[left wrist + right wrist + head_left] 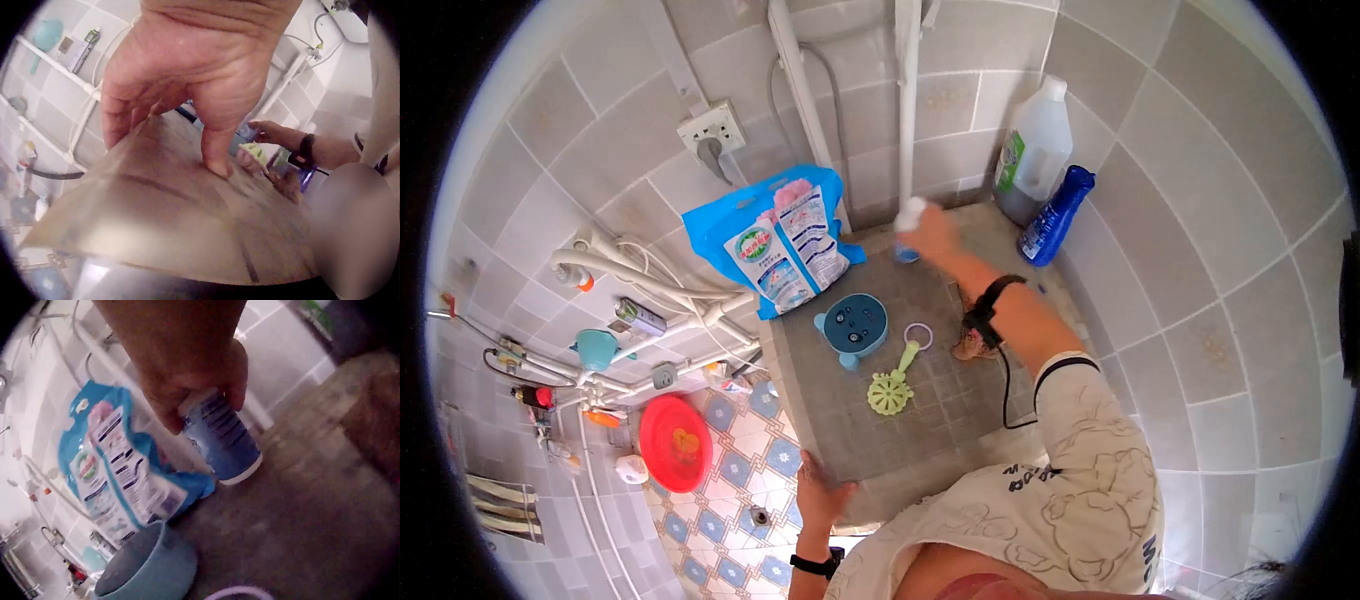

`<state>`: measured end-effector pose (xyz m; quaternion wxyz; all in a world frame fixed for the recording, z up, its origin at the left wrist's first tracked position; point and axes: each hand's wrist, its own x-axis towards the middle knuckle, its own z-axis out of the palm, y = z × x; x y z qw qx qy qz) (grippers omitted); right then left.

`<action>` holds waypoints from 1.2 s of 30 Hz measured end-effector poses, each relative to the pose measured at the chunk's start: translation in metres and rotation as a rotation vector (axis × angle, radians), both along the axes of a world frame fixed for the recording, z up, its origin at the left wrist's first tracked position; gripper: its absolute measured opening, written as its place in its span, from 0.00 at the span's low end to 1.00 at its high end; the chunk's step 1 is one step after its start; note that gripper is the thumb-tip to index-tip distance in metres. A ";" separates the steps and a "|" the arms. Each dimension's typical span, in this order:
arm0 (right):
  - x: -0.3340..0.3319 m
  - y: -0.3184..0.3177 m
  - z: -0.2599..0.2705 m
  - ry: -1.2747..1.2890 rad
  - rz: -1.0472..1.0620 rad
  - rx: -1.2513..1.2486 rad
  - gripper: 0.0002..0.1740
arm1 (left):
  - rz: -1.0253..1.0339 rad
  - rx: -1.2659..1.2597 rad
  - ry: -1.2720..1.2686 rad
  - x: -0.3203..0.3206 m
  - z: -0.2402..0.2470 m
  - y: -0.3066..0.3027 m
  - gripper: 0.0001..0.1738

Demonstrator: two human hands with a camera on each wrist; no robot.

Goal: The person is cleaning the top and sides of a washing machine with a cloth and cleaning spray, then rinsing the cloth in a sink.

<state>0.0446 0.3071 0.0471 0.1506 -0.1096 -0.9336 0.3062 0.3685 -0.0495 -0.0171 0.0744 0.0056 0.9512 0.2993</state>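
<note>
At the back of the table [860, 470], my right hand [935, 240] grips a small blue bottle [222, 440] with a white top, its fingers and thumb around the upper part. The bottle's base is close over the tabletop, beside a blue detergent bag [785, 240]. My left hand [187, 81] grips the table edge at the near left, thumb on top and fingers over the side. Between the hands are a blue pot-shaped container [855, 325] with a dark top and a green flower-shaped wand [892, 390] with a lilac ring.
A large translucent jug [1040, 145] and a dark blue bottle [1055, 217] stand in the back right corner. Something brown [974, 345] lies under the right forearm. A red basin [672, 445] is on the floor to the left, below white pipes [730, 330] along the wall.
</note>
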 end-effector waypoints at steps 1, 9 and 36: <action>0.002 0.021 0.004 0.055 -0.075 0.044 0.36 | -0.007 0.010 0.004 -0.001 -0.001 0.000 0.64; 0.019 0.145 0.000 0.011 -0.330 0.100 0.42 | -0.021 0.066 -0.001 -0.006 -0.008 -0.005 0.66; 0.044 0.007 0.013 -0.151 0.377 0.308 0.59 | -0.041 0.021 0.031 -0.002 0.004 -0.003 0.63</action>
